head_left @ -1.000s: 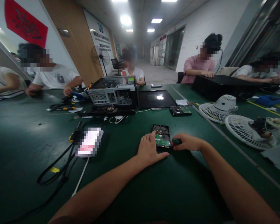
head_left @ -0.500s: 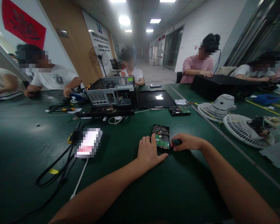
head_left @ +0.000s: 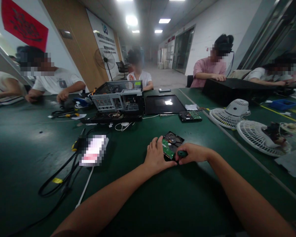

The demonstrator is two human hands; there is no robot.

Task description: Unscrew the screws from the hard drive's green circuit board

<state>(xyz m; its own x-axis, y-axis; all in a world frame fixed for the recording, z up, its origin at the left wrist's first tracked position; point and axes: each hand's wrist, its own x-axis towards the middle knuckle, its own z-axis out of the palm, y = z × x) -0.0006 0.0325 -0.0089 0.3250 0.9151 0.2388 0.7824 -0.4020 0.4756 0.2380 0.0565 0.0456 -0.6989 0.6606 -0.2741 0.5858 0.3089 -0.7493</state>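
Note:
A hard drive (head_left: 173, 139) with a green circuit board facing up lies on the green table, turned at an angle. My left hand (head_left: 156, 154) grips it, fingers along its left side and thumb stretched across the near edge. In my right hand (head_left: 193, 153) is a screwdriver (head_left: 182, 153) with a dark green handle, held at the drive's near right corner. The screwdriver's tip is hidden by hand and drive.
Farther off stand an opened computer case (head_left: 117, 102), a flat black panel (head_left: 162, 104) and a second hard drive (head_left: 190, 116). Left are a lit phone (head_left: 93, 149) and black cables (head_left: 56, 191); right, white fan parts (head_left: 258, 136). Several people sit around the table.
The hard drive has turned clockwise on the table, its far end swinging right. My right hand has moved slightly left with the screwdriver, closer to my left thumb.

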